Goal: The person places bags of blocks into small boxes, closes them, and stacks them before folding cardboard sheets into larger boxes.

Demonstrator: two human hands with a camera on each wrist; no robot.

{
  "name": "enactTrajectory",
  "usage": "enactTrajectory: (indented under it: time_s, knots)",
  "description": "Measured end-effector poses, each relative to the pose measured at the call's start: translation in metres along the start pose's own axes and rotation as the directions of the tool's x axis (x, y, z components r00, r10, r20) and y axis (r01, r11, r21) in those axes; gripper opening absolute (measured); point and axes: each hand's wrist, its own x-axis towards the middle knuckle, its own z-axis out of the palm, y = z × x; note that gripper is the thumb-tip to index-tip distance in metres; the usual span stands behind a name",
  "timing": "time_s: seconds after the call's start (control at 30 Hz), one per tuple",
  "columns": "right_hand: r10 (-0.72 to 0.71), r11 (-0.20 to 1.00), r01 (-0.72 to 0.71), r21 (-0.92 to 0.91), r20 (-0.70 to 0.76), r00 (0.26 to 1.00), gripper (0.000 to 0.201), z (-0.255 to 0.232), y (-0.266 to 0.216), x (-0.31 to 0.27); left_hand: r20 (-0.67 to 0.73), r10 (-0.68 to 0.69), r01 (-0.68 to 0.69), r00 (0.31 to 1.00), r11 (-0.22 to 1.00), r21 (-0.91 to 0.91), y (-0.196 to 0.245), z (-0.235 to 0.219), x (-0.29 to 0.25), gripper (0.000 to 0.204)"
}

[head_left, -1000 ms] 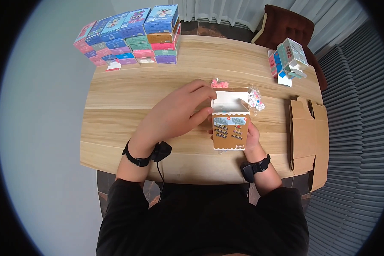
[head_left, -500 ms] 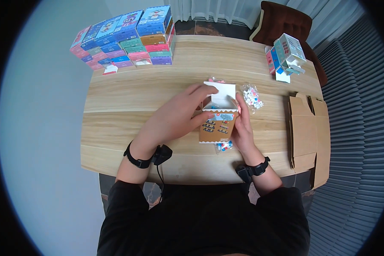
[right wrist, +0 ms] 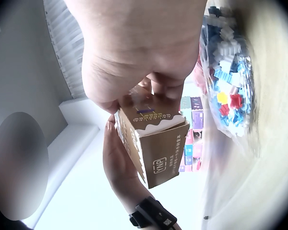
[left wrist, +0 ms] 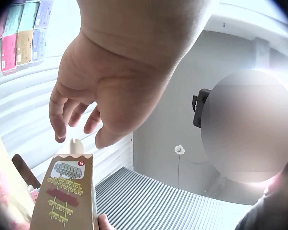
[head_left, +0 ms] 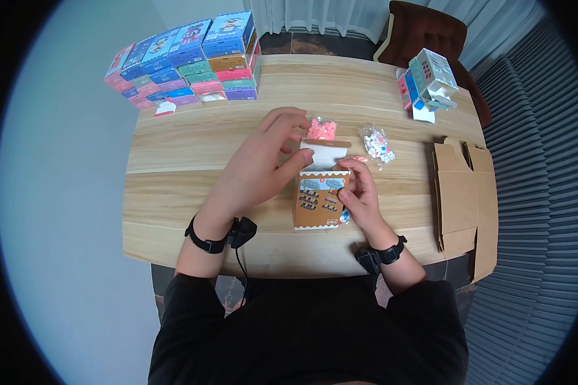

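brown box (head_left: 320, 200), open top, scalloped white edges

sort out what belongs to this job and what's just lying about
Likely the job:
open brown box in right hand
bagged pink pieces
bagged whitish pieces
bagged blue pieces

Just lying about:
stacked boxes
far-right boxes
flattened cardboard

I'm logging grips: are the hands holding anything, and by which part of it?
The right hand holds the brown rectangular cardboard box by its upper right side, near the open top. The left hand grips nothing.
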Motion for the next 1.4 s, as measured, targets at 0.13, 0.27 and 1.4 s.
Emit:
enactTrajectory:
  time_s: [0.13, 0.27, 1.4]
  knots:
    - [0.014, 0.999, -0.013, 0.039, -0.022, 1.0, 0.051, -0.001, 0.007, -0.004, 0.195, -0.103, 0.09, 0.975, 0.993, 0.071, 0.003, -0.009, 0.002, 0.021]
    - [0.014, 0.999, -0.014, 0.032, -0.001, 1.0, 0.057, -0.005, 0.01, -0.004, 0.209, -0.005, -0.024, 0.978, 0.99, 0.138, -0.004, -0.006, 0.0, 0.017]
    - [0.074, 0.992, -0.075, 0.104, 0.02, 0.997, 0.049, -0.005, 0.01, -0.002, 0.392, 0.025, -0.113, 0.92, 0.973, 0.203, -0.003, -0.008, -0.005, 0.019]
